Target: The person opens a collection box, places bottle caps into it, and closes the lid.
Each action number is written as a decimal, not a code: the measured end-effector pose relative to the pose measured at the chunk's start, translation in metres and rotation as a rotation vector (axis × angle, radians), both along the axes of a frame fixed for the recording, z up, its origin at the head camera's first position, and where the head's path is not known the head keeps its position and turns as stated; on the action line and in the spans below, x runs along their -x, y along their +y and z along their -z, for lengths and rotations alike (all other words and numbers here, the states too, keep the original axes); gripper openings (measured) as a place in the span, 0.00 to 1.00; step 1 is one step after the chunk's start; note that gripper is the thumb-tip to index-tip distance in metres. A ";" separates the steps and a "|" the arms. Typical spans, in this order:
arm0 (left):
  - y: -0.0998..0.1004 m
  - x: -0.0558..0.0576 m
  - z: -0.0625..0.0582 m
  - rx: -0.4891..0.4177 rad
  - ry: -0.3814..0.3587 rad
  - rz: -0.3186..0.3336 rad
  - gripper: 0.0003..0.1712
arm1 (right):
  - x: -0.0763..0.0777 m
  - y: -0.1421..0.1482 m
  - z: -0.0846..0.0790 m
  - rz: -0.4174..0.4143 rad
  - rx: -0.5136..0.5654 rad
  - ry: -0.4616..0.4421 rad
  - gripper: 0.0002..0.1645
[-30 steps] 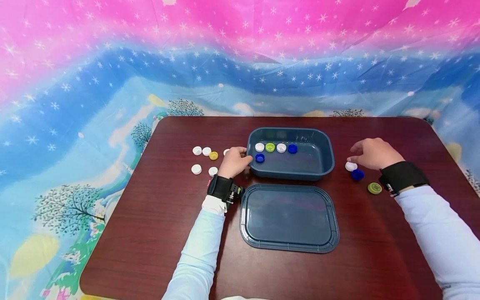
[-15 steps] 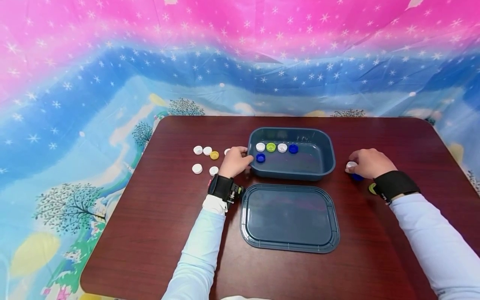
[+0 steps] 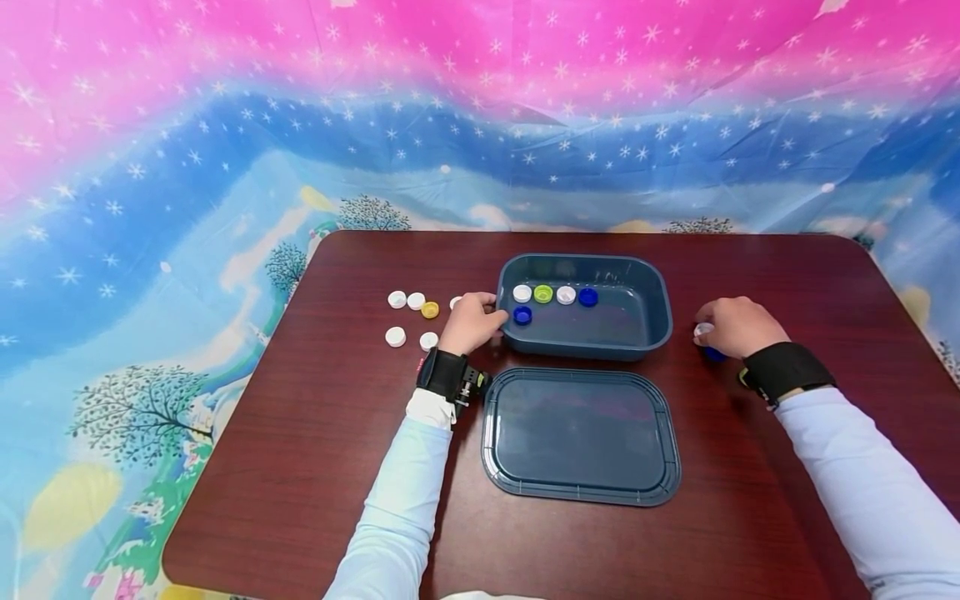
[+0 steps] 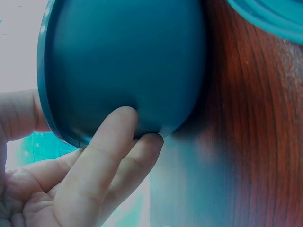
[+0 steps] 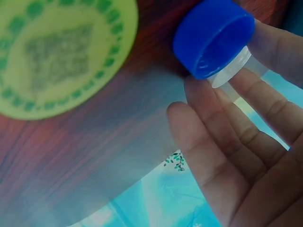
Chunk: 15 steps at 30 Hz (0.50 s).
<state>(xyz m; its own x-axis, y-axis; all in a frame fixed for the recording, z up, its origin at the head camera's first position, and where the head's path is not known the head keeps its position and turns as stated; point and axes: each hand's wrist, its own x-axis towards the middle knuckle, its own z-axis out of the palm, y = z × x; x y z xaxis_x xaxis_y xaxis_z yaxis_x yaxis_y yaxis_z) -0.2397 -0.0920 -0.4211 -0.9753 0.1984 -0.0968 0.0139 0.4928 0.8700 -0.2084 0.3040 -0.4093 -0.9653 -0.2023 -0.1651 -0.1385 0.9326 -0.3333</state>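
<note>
My left hand (image 3: 469,325) holds the left end of a dark blue-grey plastic container (image 3: 600,346). In the left wrist view, its fingers (image 4: 102,158) lie against the container's outer wall and another digit goes behind the rim. On the right side of the table, my right hand (image 3: 738,325) pinches a white bottle cap (image 5: 233,71) between thumb and fingers. A blue bottle cap (image 5: 213,40) is right beside the white one, partly hidden under the hand in the head view. Near the right wrist lies a yellow-green cap (image 5: 59,61) with a printed code.
Inside the container sit a row of caps, among them a green cap (image 3: 543,293), plus a blue cap (image 3: 522,315) in front. The container's lid (image 3: 581,433) lies flat before it. Left of the container are several white caps (image 3: 395,337) and a yellow cap (image 3: 430,310).
My right hand has come down and in toward the white cap, and its fingers have closed on it. The left hand stays at the container.
</note>
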 end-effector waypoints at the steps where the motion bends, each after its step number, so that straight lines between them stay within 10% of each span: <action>1: 0.000 0.000 0.000 0.007 0.002 0.000 0.19 | 0.000 0.000 0.000 0.000 0.002 0.000 0.18; 15: -0.001 -0.002 -0.002 -0.011 -0.002 0.006 0.19 | 0.005 -0.003 -0.025 -0.002 0.032 0.022 0.14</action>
